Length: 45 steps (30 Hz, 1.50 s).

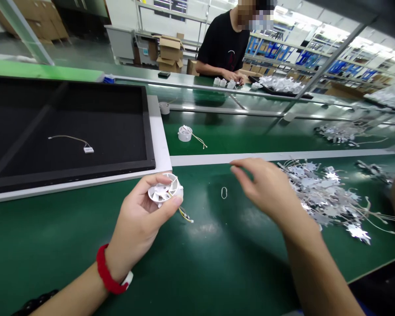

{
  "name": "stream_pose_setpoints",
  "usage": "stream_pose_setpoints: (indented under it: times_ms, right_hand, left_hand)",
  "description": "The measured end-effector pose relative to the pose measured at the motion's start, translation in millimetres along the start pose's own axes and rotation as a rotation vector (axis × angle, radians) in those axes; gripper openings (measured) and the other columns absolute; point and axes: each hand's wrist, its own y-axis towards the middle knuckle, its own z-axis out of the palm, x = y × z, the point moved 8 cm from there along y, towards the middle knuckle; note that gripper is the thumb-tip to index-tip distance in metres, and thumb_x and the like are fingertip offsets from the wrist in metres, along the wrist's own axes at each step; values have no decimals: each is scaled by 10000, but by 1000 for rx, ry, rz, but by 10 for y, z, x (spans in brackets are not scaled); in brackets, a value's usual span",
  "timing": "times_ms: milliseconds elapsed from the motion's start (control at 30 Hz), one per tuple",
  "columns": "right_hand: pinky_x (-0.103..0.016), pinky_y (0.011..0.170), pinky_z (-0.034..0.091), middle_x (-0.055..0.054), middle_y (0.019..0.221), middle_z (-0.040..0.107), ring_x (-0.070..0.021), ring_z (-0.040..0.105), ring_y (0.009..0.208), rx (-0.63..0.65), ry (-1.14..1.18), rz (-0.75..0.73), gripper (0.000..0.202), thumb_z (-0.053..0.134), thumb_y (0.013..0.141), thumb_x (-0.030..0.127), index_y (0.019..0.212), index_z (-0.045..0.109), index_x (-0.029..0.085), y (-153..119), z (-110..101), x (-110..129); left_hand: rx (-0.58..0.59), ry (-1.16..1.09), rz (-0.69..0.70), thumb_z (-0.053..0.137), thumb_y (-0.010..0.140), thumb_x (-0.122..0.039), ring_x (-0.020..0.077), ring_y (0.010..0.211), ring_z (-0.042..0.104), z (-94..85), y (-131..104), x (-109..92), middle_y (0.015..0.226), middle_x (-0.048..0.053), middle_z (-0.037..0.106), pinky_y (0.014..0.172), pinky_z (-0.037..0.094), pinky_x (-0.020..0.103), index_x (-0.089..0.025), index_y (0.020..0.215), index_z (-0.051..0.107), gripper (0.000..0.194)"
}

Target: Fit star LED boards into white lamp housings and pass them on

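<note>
In my left hand (141, 215) is a small white round fan-like plastic housing (166, 189), gripped at the rim between thumb and fingers. Spoke-like blades show on its face, and thin wires (186, 215) with a small connector hang from its right side. My right hand (263, 186) hovers over the green table (197, 272), thumb and forefinger stretched out with their tips close; I see nothing between them. A small pale oval loop (224, 192) lies just left of that hand. To its right spreads a heap of silvery star-shaped plates with wires (325, 193).
Another white round housing (184, 133) with wires stands beyond the pale strip (217, 158). At left, a black tray (69, 114) holds a small wired piece (88, 150). Across the bench a person (222, 48) handles white parts. A metal post (325, 66) rises at right.
</note>
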Motion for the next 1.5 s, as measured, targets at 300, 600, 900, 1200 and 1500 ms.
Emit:
stream_pose_setpoints:
  times_ms: [300, 600, 900, 1200, 1500]
  right_hand:
    - [-620, 1148, 312, -155, 1443, 583, -394, 426, 1419, 322, -472, 179, 460, 467, 923, 352, 1267, 718, 179, -145, 264, -1080]
    - [-577, 959, 456, -134, 1241, 705, -390, 621, 1176, 272, -376, 157, 414, 436, 950, 408, 1012, 799, 219, -116, 161, -1133]
    - [-372, 652, 468, -101, 822, 762, -270, 676, 725, -311, -54, 389, 279, 526, 934, 357, 901, 740, 181, -115, -516, -877]
    - [-308, 533, 599, -31, 686, 718, -185, 706, 576, -611, 763, 247, 215, 611, 967, 378, 862, 636, 191, -120, -549, -572]
    - [-345, 575, 615, -9, 775, 759, -192, 721, 632, -347, 1274, 109, 186, 575, 1006, 393, 886, 678, 295, -133, -344, 7]
  left_hand:
    - [22, 17, -99, 837, 781, -216, 92, 753, 649, 13, 6, 69, 881, -26, 692, 701, 554, 149, -255, 1005, 684, 274]
    - [15, 16, -121, 822, 778, -224, 100, 767, 628, 9, -10, 74, 948, -8, 674, 684, 543, 162, -238, 1026, 638, 309]
    - [70, 19, -122, 780, 806, -201, 99, 774, 598, 63, -27, 78, 909, -24, 640, 695, 521, 156, -258, 1061, 632, 300]
    - [162, 33, -147, 768, 849, -257, 132, 843, 655, 122, -77, 117, 1158, 32, 671, 716, 554, 204, -269, 1116, 618, 306]
    - [423, 330, -29, 723, 840, -194, 234, 1010, 687, 344, -256, 70, 1394, 97, 567, 765, 609, 294, -316, 1243, 561, 451]
